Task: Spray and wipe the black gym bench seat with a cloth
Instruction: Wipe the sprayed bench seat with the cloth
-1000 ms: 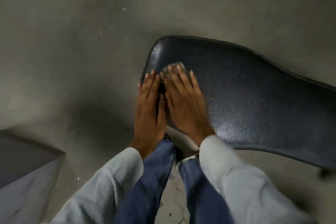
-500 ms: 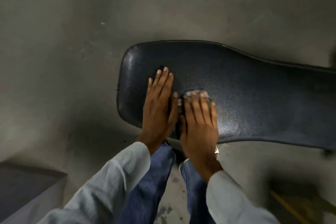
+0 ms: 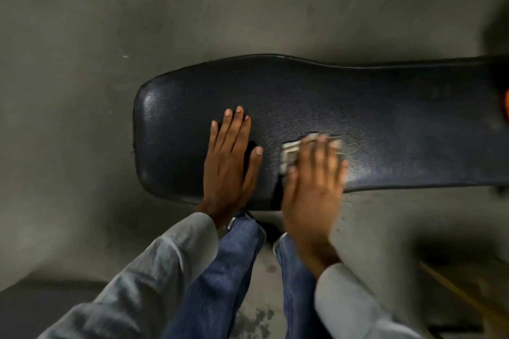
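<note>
The black gym bench seat [image 3: 358,124] stretches across the middle of the frame from centre-left to the right edge, its textured surface glossy. A small grey cloth [image 3: 292,153] lies on it near the lower edge, pressed flat under the right hand [image 3: 314,190], whose fingers [image 3: 321,150] are extended over it and blurred. Just to the left, apart from the cloth, the left hand [image 3: 227,162] rests flat on the bench, fingers straight and slightly spread. Grey sleeves [image 3: 154,278] and blue jeans [image 3: 220,278] fill the lower frame above the concrete floor [image 3: 82,36].
</note>
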Available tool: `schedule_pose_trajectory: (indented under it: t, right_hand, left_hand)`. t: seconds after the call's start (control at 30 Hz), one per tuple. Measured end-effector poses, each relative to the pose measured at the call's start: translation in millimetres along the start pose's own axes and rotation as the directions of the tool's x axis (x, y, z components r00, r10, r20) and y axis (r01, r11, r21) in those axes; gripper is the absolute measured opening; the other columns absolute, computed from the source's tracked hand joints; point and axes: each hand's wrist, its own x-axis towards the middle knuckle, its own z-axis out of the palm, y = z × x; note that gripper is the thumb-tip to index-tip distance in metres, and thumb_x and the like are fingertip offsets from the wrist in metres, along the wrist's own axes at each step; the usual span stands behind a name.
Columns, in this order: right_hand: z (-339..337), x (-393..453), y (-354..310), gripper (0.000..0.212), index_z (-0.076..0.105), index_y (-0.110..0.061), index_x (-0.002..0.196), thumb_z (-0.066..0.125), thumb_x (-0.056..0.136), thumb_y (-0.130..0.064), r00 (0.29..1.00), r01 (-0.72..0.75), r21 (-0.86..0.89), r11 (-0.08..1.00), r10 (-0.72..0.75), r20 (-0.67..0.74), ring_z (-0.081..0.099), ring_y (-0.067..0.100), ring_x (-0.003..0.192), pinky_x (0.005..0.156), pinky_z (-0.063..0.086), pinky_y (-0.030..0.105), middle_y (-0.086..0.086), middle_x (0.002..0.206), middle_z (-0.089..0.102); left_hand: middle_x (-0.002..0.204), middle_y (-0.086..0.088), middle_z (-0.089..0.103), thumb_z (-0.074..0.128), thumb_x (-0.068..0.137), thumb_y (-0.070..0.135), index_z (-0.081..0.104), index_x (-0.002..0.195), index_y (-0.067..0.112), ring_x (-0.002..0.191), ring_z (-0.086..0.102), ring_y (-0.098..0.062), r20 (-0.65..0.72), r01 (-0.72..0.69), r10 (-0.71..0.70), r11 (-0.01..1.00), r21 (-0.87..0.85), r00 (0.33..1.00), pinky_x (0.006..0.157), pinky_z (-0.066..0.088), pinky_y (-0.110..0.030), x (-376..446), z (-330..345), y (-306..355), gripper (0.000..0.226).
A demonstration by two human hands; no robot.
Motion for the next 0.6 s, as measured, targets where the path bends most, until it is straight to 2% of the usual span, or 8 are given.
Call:
schedule_pose_trajectory:
  t: [0.07, 0.13, 0.2, 0.27, 0.37, 0.47, 0.53, 0.6]
  right_hand:
    - [5, 2, -18, 0.063, 0.033, -0.017, 0.171, 0.038, 0.110, -0.034, 0.974, 0.215, 0.018, 0.977, -0.215, 0.067, 0.019, 0.032, 0.169, 0.138, 0.015, 0.057, 0.009, 0.179, 0.030]
    - [4, 35, -22, 0.064, 0.033, -0.017, 0.171, 0.037, 0.110, -0.036, 0.908, 0.411, 0.030, 0.911, -0.412, 0.072, 0.020, 0.030, 0.169, 0.138, 0.016, 0.055, 0.007, 0.179, 0.031]
    - [-2, 79, -11, 0.062, 0.035, -0.019, 0.170, 0.034, 0.111, -0.040, 0.865, 0.497, 0.017, 0.867, -0.497, 0.061, 0.023, 0.029, 0.169, 0.138, 0.016, 0.053, 0.007, 0.178, 0.034]
    - [-9, 121, 13, 0.060, 0.041, -0.020, 0.168, 0.034, 0.112, -0.041, 0.901, 0.433, 0.029, 0.901, -0.433, 0.002, 0.027, 0.030, 0.167, 0.138, 0.017, 0.053, 0.008, 0.176, 0.039]
    - [-23, 145, 67, 0.061, 0.040, -0.018, 0.169, 0.033, 0.112, -0.041, 0.989, 0.089, 0.046, 0.995, -0.082, -0.125, 0.025, 0.032, 0.168, 0.136, 0.019, 0.054, 0.011, 0.176, 0.038]
    - [-32, 107, 96, 0.060, 0.032, -0.018, 0.172, 0.032, 0.115, -0.039, 0.965, -0.188, 0.072, 0.980, 0.198, -0.171, 0.019, 0.032, 0.170, 0.136, 0.018, 0.057, 0.009, 0.179, 0.030]
    - [-28, 65, 88, 0.062, 0.027, -0.018, 0.173, 0.031, 0.115, -0.038, 0.971, -0.196, 0.051, 0.979, 0.201, -0.127, 0.013, 0.032, 0.171, 0.137, 0.014, 0.056, 0.009, 0.181, 0.024]
    - [-18, 38, 71, 0.062, 0.027, -0.019, 0.173, 0.029, 0.115, -0.040, 0.997, -0.066, 0.024, 0.998, 0.066, -0.029, 0.012, 0.032, 0.171, 0.138, 0.012, 0.056, 0.010, 0.182, 0.022]
  left_hand:
    - [0.175, -0.012, 0.027, 0.032, 0.111, 0.040, 0.035, 0.164, 0.006, 0.167, 0.014, -0.023, 0.004, 0.010, -0.010, 1.000, -0.019, 1.000, 0.137, 0.007, -0.049, -1, 0, -1, 0.063]
    - [0.175, -0.012, 0.027, 0.032, 0.110, 0.040, 0.035, 0.164, 0.005, 0.166, 0.015, -0.022, 0.008, 0.015, -0.014, 0.999, -0.052, 1.000, 0.137, 0.007, -0.049, -1, -2, -1, 0.064]
    - [0.175, -0.013, 0.028, 0.036, 0.110, 0.038, 0.037, 0.163, 0.003, 0.166, 0.016, -0.023, 0.000, -0.001, 0.001, 0.998, -0.068, 1.000, 0.137, 0.008, -0.050, 1, -4, 2, 0.063]
    - [0.174, -0.014, 0.029, 0.041, 0.109, 0.037, 0.037, 0.162, 0.002, 0.166, 0.017, -0.025, -0.016, -0.014, 0.013, 0.998, -0.063, 1.000, 0.137, 0.008, -0.050, 4, -2, 11, 0.064]
    - [0.175, -0.013, 0.028, 0.043, 0.109, 0.037, 0.036, 0.163, 0.002, 0.166, 0.017, -0.024, -0.011, -0.020, 0.019, 0.998, -0.064, 1.000, 0.137, 0.009, -0.048, 9, 6, 32, 0.065]
    - [0.175, -0.013, 0.027, 0.044, 0.110, 0.033, 0.036, 0.163, 0.002, 0.166, 0.017, -0.024, 0.017, -0.042, 0.043, 0.998, -0.056, 0.999, 0.137, 0.009, -0.048, 18, 21, 54, 0.062]
    - [0.174, -0.014, 0.029, 0.044, 0.109, 0.025, 0.038, 0.162, 0.002, 0.166, 0.018, -0.026, 0.027, -0.056, 0.057, 0.998, -0.038, 0.998, 0.136, 0.013, -0.051, 24, 34, 63, 0.058]
    - [0.174, -0.015, 0.029, 0.041, 0.109, 0.024, 0.038, 0.162, 0.003, 0.165, 0.019, -0.028, 0.048, -0.070, 0.069, 0.997, 0.021, 0.996, 0.135, 0.015, -0.054, 26, 45, 65, 0.057]
